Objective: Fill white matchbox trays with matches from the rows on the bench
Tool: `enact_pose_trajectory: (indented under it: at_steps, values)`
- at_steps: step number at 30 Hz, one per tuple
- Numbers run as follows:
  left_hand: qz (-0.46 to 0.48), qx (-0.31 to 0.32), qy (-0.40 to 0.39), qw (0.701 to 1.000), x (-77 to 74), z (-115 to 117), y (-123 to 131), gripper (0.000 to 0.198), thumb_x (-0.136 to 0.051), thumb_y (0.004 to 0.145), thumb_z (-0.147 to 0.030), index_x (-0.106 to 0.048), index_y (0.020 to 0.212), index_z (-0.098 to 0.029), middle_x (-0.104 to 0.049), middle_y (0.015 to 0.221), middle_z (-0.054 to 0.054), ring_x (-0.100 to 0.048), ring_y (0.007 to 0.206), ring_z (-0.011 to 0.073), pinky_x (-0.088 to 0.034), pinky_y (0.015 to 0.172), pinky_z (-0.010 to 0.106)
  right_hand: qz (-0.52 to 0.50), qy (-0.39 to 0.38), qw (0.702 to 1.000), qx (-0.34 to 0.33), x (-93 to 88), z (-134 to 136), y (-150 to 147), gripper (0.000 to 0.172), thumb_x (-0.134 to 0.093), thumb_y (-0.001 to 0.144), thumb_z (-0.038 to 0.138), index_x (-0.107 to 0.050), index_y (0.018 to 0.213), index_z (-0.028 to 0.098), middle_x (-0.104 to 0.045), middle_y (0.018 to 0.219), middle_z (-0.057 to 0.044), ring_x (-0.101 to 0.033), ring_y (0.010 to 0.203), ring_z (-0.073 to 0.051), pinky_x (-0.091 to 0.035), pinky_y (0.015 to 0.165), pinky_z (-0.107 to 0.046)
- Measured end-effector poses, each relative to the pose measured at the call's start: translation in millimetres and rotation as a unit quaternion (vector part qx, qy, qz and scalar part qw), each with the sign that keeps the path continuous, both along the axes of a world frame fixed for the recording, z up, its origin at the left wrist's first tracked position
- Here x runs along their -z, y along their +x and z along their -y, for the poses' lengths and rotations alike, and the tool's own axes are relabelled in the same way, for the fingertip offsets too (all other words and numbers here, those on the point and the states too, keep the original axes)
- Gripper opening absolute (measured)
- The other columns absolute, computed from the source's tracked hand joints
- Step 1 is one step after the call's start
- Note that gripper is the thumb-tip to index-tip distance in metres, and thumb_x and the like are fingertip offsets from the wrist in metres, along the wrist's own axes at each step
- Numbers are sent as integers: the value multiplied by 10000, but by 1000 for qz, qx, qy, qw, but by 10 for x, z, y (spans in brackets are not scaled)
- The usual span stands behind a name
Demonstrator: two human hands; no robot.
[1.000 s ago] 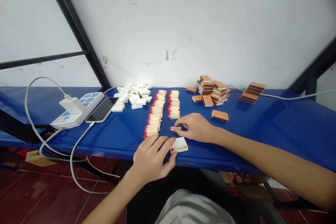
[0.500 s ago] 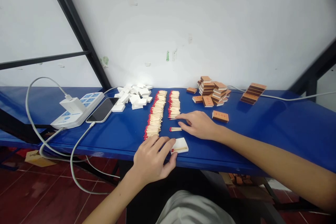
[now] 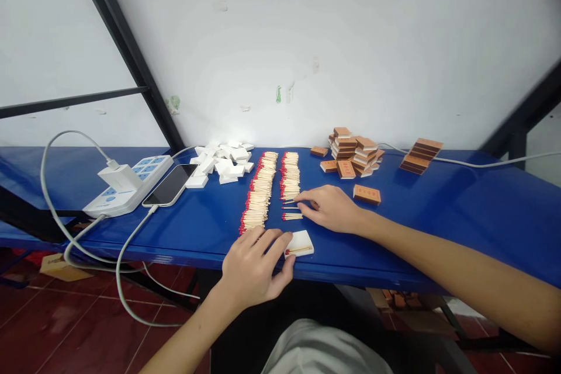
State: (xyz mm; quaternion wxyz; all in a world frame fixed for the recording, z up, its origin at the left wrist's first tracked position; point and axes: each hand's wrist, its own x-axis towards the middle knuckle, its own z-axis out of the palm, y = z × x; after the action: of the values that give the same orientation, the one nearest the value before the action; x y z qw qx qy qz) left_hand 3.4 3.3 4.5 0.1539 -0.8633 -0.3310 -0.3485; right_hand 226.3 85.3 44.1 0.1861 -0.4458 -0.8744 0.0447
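Note:
My left hand [image 3: 254, 266] rests at the near edge of the blue table [image 3: 460, 210], its thumb and fingers pinching a small white matchbox tray [image 3: 300, 242] with a match or two in it. My right hand [image 3: 329, 207] lies flat with fingers stretched out, the fingertips touching the near end of the right row of red-tipped matches [image 3: 290, 176]. A few loose matches [image 3: 291, 215] lie just below those fingertips. A longer left row of matches [image 3: 259, 191] runs beside them.
A pile of white inner trays [image 3: 222, 162] sits at the back left. Brown matchbox sleeves [image 3: 354, 153] are stacked at the back right, another stack [image 3: 421, 155] further right, one box [image 3: 367, 194] alone. A phone [image 3: 172, 183], power strip [image 3: 127, 183] and cables lie left.
My right hand left the small group of matches on the table and moved up to the near end of the right row. My left hand kept hold of the tray.

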Motion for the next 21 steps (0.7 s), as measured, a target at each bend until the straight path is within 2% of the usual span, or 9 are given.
enact_pose_trajectory:
  at_steps: [4, 8, 13, 21]
  values:
    - [-3, -2, -1, 1000, -6, -4, 1, 270, -609, 860, -245, -645, 1117, -168, -713, 998, 75, -623, 828, 229, -541, 718, 369, -7, 2, 1000, -8, -4, 12, -4, 269, -529, 922, 279, -761, 1046, 228, -685, 698, -5, -553, 604, -128, -300, 590, -248]
    - [-4, -7, 7, 1000, -9, -2, 3, 267, -595, 864, -250, -654, 1114, -177, -711, 982, 76, -626, 816, 218, -545, 715, 352, -17, 1, 999, -43, -23, 37, -6, 249, -523, 917, 239, -767, 952, 209, -683, 696, -5, -550, 605, -121, -310, 596, -244]
    - [0, -5, 8, 1000, -11, 0, 5, 263, -598, 865, -250, -656, 1111, -177, -712, 978, 75, -624, 807, 219, -540, 710, 351, -3, 2, 1000, -13, -29, 40, -10, 287, -535, 922, 278, -741, 1113, 224, -709, 729, -13, -583, 624, -136, -330, 607, -249]
    - [-1, -2, -1, 1000, -2, 1, 2, 282, -615, 858, -243, -644, 1129, -174, -713, 999, 69, -613, 821, 234, -531, 714, 371, -4, 7, 999, -46, -60, 99, -44, 267, -521, 929, 263, -753, 1054, 221, -764, 863, -26, -655, 732, -157, -364, 653, -251]
